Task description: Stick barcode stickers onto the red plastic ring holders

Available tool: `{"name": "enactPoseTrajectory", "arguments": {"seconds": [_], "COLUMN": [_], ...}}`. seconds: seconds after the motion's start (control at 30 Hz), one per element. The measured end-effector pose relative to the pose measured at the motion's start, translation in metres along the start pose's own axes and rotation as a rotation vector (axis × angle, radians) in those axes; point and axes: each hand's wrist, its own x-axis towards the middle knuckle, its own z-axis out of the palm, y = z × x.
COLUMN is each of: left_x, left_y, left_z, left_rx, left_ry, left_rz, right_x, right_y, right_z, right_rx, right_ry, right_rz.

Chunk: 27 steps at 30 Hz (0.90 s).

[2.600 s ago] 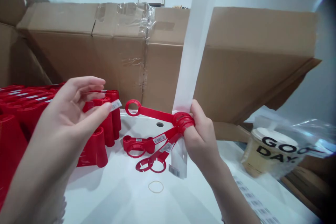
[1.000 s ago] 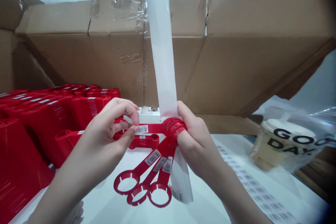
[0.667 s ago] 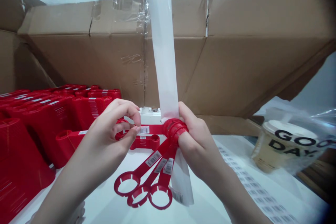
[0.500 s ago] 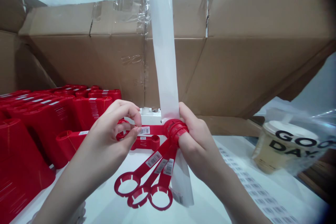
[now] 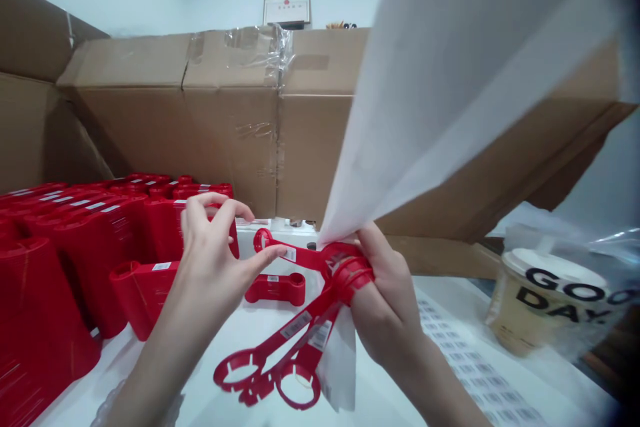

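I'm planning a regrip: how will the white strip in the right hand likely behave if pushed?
The white strip probably flexes easily: it looks thin, with a fold or curl along its length. It seems light for its size, since its long upper part stands up from the right hand. That part may sway, as nothing else in view supports it.

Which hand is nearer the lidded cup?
Right. The right hand grips the red pieces to the left of the cup, not touching it; the left hand is farther left, its thumb at a barcode label.
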Motion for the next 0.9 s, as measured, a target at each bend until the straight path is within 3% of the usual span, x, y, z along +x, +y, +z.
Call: {"name": "enactPoseTrajectory", "arguments": {"seconds": [0.07, 0.17, 0.33, 0.57, 0.67, 0.77, 0.9], "left_x": [0.002, 0.000, -0.010, -0.002, 0.004, 0.007, 0.007], "left_y": [-0.001, 0.006, 0.020, 0.011, 0.003, 0.001, 0.007], "left_z": [0.000, 0.005, 0.016, -0.001, -0.008, -0.012, -0.017], "left_rx": [0.043, -0.096, -0.080, -0.409, -0.558, -0.617, -0.618], "left_ry": [-0.041, -0.202, -0.022, -0.216, -0.185, -0.127, -0.176], "left_rz": [-0.011, -0.096, -0.060, -0.193, -0.316, -0.342, -0.371], "right_x": [0.001, 0.002, 0.003, 0.011, 0.012, 0.013, 0.014], "right_y": [0.002, 0.006, 0.014, 0.022, 0.024, 0.025, 0.024], "right_z": [0.000, 0.001, 0.000, -0.008, -0.010, -0.011, -0.013], "right_rx": [0.042, 0.119, 0.163, 0.028, -0.016, -0.044, -0.059], "right_ry": [0.042, 0.064, 0.056, 0.001, -0.074, -0.101, -0.097], "right_rz": [0.065, 0.147, 0.163, 0.232, 0.285, 0.319, 0.300]}}
